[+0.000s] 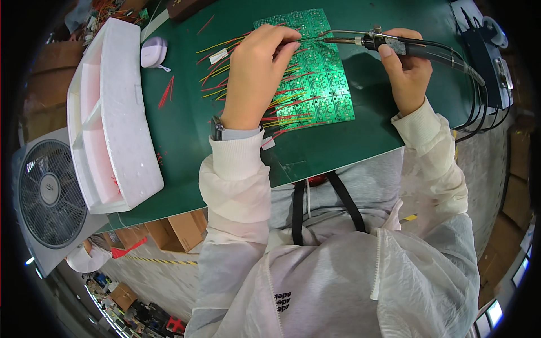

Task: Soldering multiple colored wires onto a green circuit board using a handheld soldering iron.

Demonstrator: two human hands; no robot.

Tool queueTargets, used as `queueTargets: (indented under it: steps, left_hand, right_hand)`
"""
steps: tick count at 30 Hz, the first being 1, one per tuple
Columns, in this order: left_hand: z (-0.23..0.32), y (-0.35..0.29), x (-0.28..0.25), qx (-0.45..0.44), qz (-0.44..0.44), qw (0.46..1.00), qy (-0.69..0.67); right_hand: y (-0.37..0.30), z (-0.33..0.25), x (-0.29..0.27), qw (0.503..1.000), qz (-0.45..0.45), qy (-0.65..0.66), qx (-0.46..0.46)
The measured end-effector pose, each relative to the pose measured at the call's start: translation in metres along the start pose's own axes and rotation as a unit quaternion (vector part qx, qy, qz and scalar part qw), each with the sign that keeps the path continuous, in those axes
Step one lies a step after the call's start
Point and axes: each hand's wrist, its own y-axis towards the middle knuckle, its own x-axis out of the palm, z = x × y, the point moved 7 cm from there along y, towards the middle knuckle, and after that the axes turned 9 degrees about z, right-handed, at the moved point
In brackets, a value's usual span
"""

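A panel of green circuit boards (pixel 332 84) lies on the green work table. Red and yellow wires (pixel 225 73) stick out from its left side, several reaching onto the boards. My right hand (pixel 409 73) grips a soldering iron (pixel 369 42) with a thin metal feed tube clamped to it; its tip points left, over the upper part of the panel. Close to that tip, my left hand (pixel 259 67) is pinched, thumb and fingertips together, at the panel's left side. What sits between those fingertips is too small to make out.
At the left stands a white foam box (pixel 124 112) with compartments. A lilac case (pixel 154 52) and loose red wires (pixel 167 92) lie beside it. Past the box is a grey fan (pixel 51 191). Cables run from the iron to a dark blue station (pixel 487 67) on the right.
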Motion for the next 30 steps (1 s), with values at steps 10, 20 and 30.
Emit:
queueTargets:
  steps: [10,20,30]
  left_hand:
    - [-0.002,-0.001,0.002,-0.029,0.017,0.997,-0.063]
    - [-0.002,0.001,0.003,-0.043,0.003,0.997,-0.061]
    - [-0.004,0.001,0.005,-0.021,-0.003,0.999,-0.042]
  right_hand:
    - [0.002,-0.008,0.004,1.0,0.005,0.019,-0.001]
    - [0.002,-0.007,0.005,1.0,0.0,0.016,0.009]
    - [0.001,-0.011,0.009,1.0,-0.011,0.02,0.004]
